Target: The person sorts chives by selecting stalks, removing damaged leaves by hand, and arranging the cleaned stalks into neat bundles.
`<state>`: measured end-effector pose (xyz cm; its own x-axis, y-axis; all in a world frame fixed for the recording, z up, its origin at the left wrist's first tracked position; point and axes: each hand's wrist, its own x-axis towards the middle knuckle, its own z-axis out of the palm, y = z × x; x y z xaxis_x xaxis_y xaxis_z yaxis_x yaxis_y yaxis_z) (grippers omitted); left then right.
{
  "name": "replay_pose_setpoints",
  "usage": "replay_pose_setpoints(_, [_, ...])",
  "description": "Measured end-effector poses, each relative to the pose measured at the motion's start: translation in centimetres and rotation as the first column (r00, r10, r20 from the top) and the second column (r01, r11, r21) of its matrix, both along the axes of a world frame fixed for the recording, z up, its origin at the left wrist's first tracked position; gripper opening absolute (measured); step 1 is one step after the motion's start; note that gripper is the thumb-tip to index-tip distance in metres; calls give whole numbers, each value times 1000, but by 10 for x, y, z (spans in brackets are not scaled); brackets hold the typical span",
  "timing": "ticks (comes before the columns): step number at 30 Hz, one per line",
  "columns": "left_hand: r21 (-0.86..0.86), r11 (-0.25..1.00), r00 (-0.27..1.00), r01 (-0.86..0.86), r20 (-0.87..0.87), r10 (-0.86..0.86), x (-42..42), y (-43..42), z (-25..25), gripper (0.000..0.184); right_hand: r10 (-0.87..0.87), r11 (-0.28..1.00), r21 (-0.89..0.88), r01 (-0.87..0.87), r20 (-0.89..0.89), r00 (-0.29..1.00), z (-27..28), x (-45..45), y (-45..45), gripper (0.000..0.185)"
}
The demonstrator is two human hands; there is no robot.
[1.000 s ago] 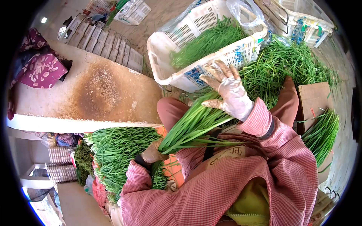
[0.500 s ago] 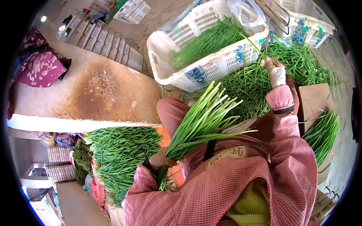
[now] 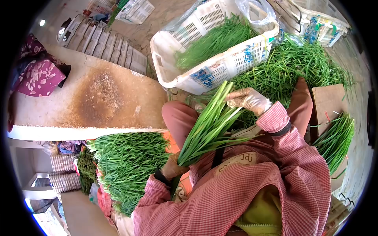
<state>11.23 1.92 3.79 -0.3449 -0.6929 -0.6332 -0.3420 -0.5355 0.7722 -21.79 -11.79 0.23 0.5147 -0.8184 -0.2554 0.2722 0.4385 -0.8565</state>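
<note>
My left hand is closed round the lower, leafy part of a bunch of garlic chives, whose pale stalk ends fan out up and to the right. At the upper end of that bunch, my gloved right hand pinches some stalk ends between thumb and fingers. Beyond it spreads a loose heap of green leaves on the floor. A thick pile of chives lies close by my left forearm. To the right, a tied bundle of chives rests on a brown board.
A white plastic crate holding loose greens stands in front of me. A stained low slab lies at the left, with stacked crates behind it. Another white crate stands at the far right, and purple patterned cloth hangs over the slab.
My right hand has come back from the loose heap to the stalk ends of the bunch and closed on some. My left hand keeps its hold on the bunch.
</note>
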Motion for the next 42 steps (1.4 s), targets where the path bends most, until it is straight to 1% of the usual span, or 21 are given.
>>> replay_pose_setpoints(7, [-77,997,1000,15,21,-13,-2,5,-11,43,-114,993,28,117,-78,990,2,14,8,22])
replay_pose_setpoints(8, [-76,997,1000,14,21,-12,-4,4,-8,43,-126,992,-34,125,-43,991,1,14,10,19])
replay_pose_setpoints(10, [91,993,970,-71,-226,90,-9,2,-2,43,-136,987,-93,135,-7,991,-1,11,11,17])
replay_pose_setpoints(12, [128,991,976,-34,-209,60,-13,0,3,44,-182,906,-422,31,-323,929,-1,4,11,18])
replay_pose_setpoints(13, [162,987,981,1,-192,31,-14,-1,5,45,-306,856,-499,132,-285,909,7,0,13,21])
replay_pose_setpoints(14, [163,987,981,1,-191,31,-13,0,5,45,-385,870,-417,263,-243,890,2,-9,8,22])
replay_pose_setpoints(15, [217,975,976,-43,-200,87,-12,2,5,45,-463,825,-392,408,-54,885,-5,-24,1,25])
replay_pose_setpoints(17, [273,958,968,-85,-205,145,-11,7,5,45,-712,666,-378,644,-61,700,-13,-54,-11,20])
replay_pose_setpoints(18, [282,951,970,-127,-166,179,-11,9,5,44,-728,660,-462,592,-200,656,-22,-70,-14,18])
replay_pose_setpoints(19, [288,943,969,-165,-128,209,-12,9,4,42,-684,722,-446,529,-342,644,-18,-77,-12,16])
replay_pose_setpoints(22, [227,964,984,-136,-80,158,-15,12,-4,38,-615,769,-472,430,-365,699,6,-52,7,14])
replay_pose_setpoints(23, [231,964,985,-134,-79,155,-16,14,-6,38,-550,822,-378,426,-329,768,6,-41,10,17])
replay_pose_setpoints(27, [141,986,985,-89,-134,108,-23,21,-17,38,-83,997,-15,82,-331,940,13,-2,10,20])
replay_pose_setpoints(28, [96,993,981,-65,-175,81,-25,22,-18,38,-58,997,28,65,-207,977,2,7,10,18])
replay_pose_setpoints(29, [191,978,977,-84,-176,118,-30,22,-10,44,-53,998,20,57,-157,986,-3,14,10,18])
replay_pose_setpoints(32, [236,961,957,-147,-210,198,-36,28,-9,50,-59,997,42,62,-79,995,-4,24,12,15])
replay_pose_setpoints(35, [149,983,945,-110,-291,150,-36,33,-26,54,-124,989,-108,103,-204,971,8,20,24,19])
replay_pose_setpoints(36, [151,983,945,-106,-293,147,-35,32,-30,54,-173,961,-264,87,-322,931,16,19,32,20])
replay_pose_setpoints(38, [377,913,890,-155,-347,295,-32,29,-32,53,29,997,-71,-44,-200,979,44,13,48,21])
replay_pose_setpoints(40, [393,901,896,-184,-310,318,-36,25,-23,53,147,989,3,-148,-120,982,65,9,63,21])
replay_pose_setpoints(42, [407,888,901,-214,-270,341,-37,24,-20,52,135,989,41,-143,155,979,73,1,73,21])
